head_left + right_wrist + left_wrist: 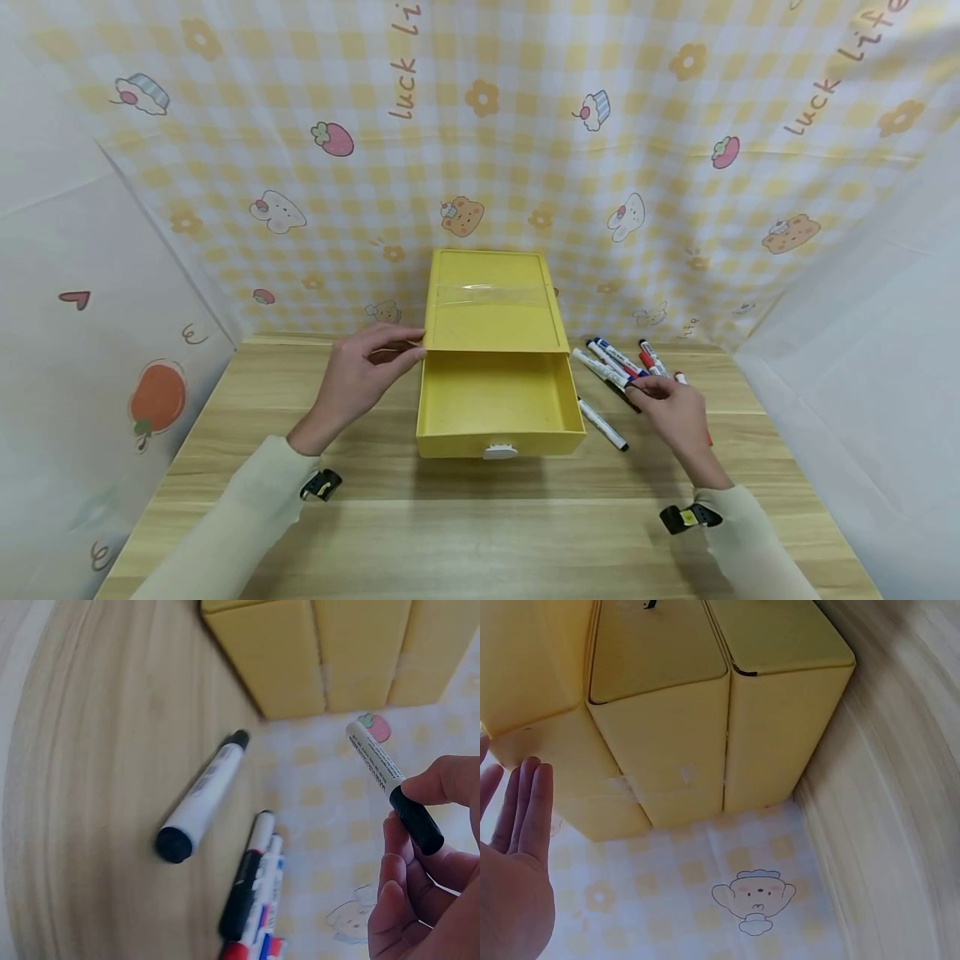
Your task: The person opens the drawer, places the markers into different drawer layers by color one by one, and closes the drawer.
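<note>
A yellow drawer box [491, 304] stands in the middle of the table, its top drawer [495, 446] pulled out toward me with nothing inside. My left hand [367, 367] is at the left side of the box, fingers extended and fingertips at its upper front edge; whether they press on it I cannot tell. To the right of the box, my right hand [671, 408] pinches a white marker [375, 757] by its black cap, thumb on one side and fingers on the other. In the right wrist view the marker is raised above the other pens.
Several markers [618, 354] in blue, red and black lie piled beyond the right hand. One white marker [603, 425] lies alone beside the drawer. Behind the box hangs a checked yellow cloth [480, 167], and white sheets [877, 333] flank the wooden table [480, 542].
</note>
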A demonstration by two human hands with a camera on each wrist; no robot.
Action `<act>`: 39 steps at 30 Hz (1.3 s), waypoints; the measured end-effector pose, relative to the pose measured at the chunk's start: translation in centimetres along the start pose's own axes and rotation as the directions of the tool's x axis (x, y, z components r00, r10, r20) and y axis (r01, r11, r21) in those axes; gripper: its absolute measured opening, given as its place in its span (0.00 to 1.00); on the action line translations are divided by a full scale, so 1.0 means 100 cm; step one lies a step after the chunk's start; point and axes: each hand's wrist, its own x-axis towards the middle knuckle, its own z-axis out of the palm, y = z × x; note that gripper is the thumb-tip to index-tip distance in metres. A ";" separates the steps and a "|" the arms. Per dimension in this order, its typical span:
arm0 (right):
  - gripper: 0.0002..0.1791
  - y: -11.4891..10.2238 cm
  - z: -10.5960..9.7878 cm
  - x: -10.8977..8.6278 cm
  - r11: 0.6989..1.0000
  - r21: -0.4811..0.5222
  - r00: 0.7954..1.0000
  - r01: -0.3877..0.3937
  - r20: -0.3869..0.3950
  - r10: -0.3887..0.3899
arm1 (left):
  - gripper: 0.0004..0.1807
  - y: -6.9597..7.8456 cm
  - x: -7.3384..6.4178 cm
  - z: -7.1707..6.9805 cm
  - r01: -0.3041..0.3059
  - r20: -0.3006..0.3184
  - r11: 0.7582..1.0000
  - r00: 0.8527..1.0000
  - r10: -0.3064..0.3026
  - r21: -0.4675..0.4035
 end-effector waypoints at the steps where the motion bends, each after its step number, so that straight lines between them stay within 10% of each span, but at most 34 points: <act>1: 0.13 -0.003 -0.002 -0.001 1.000 0.005 1.000 0.004 -0.002 -0.004 | 0.13 0.000 0.000 0.000 -0.014 -0.002 1.000 1.000 0.014 0.000; 25: 0.06 -0.077 -0.049 -0.029 0.958 -0.025 0.953 0.287 -0.093 -0.288 | 0.18 -0.005 -0.001 0.001 -0.162 -0.016 0.983 0.986 0.164 0.085; 39: 0.09 -0.117 -0.047 -0.039 0.850 -0.044 0.844 0.525 -0.107 -0.526 | 0.17 -0.004 -0.001 0.002 -0.144 -0.009 0.986 0.989 0.145 0.086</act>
